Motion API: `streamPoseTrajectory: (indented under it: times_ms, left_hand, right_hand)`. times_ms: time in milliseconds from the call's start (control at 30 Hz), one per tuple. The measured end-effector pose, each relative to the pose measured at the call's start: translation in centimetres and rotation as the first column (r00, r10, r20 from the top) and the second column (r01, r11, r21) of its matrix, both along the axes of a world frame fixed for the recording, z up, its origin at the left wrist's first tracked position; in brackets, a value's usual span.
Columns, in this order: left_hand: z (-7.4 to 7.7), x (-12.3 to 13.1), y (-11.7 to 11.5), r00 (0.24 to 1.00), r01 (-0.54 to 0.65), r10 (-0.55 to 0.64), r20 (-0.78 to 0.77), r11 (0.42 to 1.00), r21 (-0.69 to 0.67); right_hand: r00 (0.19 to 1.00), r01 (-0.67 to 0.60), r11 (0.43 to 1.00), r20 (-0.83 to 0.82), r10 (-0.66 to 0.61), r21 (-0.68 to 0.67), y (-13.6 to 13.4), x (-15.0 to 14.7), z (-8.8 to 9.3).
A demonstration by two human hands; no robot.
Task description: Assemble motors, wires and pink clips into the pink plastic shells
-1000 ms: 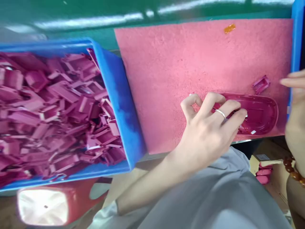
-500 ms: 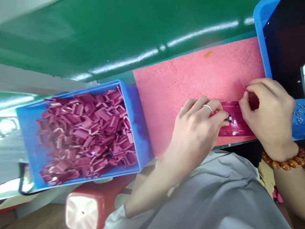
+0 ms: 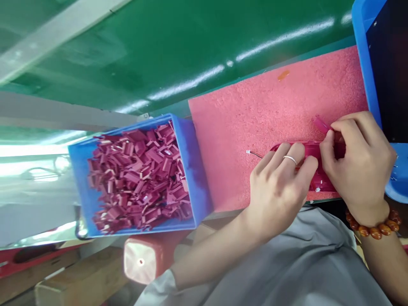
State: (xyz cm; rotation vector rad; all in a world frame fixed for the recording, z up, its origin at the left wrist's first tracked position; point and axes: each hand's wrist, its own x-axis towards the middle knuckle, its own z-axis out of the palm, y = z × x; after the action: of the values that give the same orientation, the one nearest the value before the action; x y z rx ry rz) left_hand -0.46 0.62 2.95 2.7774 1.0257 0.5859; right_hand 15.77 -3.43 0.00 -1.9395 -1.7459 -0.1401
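Observation:
A magenta plastic housing lies on the pink mat, partly covered by both hands. My left hand, with a ring on one finger, is closed over its left part. The fingertips are curled down onto the housing, and what lies beneath them is hidden. A thin dark wire with a small white connector sticks out to the left of these fingers. My right hand is closed over the right end, pinching a translucent pink plastic strip between thumb and forefinger. A small white spot shows inside the housing.
Left of the pink mat stands a blue bin heaped with small magenta plastic parts. Another blue bin with black panels borders the mat at right. Below it is a blue tray with small pieces. A red stool is underneath.
The view has shifted, so the scene sits further right. My left fingers have moved over the component that showed in the housing. The wire's connector now shows, and more of the pink strip is visible.

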Motion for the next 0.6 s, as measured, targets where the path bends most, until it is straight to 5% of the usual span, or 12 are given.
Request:
streamPoseTrajectory:
  times_ms: [100,300,600]
  left_hand:
    - [-0.1,-0.1,-0.3,1.000,-0.019,0.019,0.004,1.000,-0.004]
    - [0.8,-2.5,0.7,0.991,0.030,0.019,0.133,0.933,-0.360]
    - [1.9,-2.1,1.4,0.999,0.036,-0.032,0.017,0.935,-0.353]
  right_hand:
    - [1.000,0.007,1.000,0.013,-0.007,-0.012,0.0,0.0,0.0]
    - [0.999,-0.016,1.000,0.028,0.016,-0.004,0.0,0.1,-0.1]
    - [1.000,-0.017,1.000,0.000,0.017,0.018,-0.1,0.2,-0.3]
